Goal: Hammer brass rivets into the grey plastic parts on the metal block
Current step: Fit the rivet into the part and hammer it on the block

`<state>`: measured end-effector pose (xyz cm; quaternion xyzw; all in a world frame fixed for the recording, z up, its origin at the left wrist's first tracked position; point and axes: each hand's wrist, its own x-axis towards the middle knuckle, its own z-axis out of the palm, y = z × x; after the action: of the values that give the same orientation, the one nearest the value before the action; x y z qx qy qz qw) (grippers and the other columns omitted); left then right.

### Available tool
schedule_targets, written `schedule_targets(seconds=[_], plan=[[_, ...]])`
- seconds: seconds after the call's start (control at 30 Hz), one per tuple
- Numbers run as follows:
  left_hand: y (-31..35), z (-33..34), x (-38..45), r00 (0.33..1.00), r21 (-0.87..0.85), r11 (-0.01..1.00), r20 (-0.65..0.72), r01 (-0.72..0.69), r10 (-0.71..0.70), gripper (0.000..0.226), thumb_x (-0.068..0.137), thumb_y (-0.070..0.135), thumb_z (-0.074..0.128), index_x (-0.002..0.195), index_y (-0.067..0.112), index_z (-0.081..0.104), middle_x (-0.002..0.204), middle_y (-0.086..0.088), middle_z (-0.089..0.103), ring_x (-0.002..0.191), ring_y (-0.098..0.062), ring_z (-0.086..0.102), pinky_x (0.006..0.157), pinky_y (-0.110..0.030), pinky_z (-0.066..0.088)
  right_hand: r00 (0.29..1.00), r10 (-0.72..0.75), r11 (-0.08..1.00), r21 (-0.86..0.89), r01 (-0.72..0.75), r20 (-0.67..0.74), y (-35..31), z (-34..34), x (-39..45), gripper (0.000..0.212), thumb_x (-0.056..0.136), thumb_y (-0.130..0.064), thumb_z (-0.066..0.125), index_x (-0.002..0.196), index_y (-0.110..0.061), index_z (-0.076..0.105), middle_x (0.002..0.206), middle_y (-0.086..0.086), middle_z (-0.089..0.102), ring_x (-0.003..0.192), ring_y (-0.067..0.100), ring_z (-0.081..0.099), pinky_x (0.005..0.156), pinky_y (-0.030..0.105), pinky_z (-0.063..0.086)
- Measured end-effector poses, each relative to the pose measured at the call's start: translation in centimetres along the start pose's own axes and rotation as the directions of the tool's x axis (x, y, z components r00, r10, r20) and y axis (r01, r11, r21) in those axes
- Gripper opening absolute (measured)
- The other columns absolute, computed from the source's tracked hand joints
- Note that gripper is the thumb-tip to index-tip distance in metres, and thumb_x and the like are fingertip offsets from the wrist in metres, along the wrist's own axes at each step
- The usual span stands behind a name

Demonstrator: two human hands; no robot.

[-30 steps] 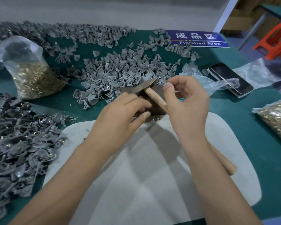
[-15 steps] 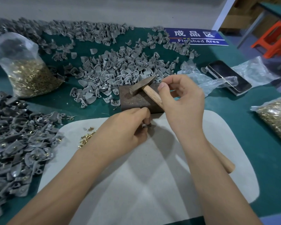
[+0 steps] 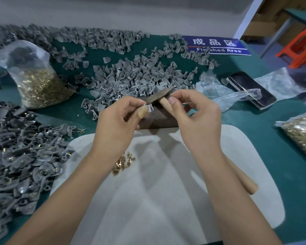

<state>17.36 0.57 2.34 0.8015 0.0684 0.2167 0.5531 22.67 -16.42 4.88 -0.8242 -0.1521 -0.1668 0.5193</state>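
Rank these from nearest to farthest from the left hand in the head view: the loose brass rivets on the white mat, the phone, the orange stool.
From the left hand:
1. Loose brass rivets, just below it on the white mat.
2. Phone, across the table to the right.
3. Orange stool, off the table at far upper right.

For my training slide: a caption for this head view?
Left hand holds a small part on the metal block; right hand grips the hammer.
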Motion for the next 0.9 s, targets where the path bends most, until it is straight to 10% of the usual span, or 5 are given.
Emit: schedule_targets(seconds=[0.5,0.9], plan=[[0.3,-0.4,-0.1,0.978,0.472,0.857,0.083,-0.207,0.191,0.008,0.092,0.027,0.068,0.099,0.027,0.072,0.092,0.013,0.057,0.093,-0.007,0.053,0.075,-0.033,0.048,0.958,-0.166,0.906,-0.348,0.242,0.234,-0.3,1.2,0.2,0.006,0.090,-0.028,0.070,0.092,-0.031,0.074,0.087,-0.012,0.057,0.095,0.020,0.053,0.085,0.045,0.044],[0.0,-0.7,0.1,0.986,0.441,0.882,0.089,-0.169,0.144,0.009,0.092,0.031,0.069,0.099,0.035,0.072,0.092,0.015,0.059,0.085,0.001,0.050,0.069,-0.027,0.045,0.937,-0.147,0.854,-0.438,0.283,0.318,-0.6,2.2,0.2,0.006,0.090,-0.033,0.066,0.088,-0.034,0.072,0.082,-0.018,0.051,0.093,0.017,0.051,0.084,0.043,0.041]])
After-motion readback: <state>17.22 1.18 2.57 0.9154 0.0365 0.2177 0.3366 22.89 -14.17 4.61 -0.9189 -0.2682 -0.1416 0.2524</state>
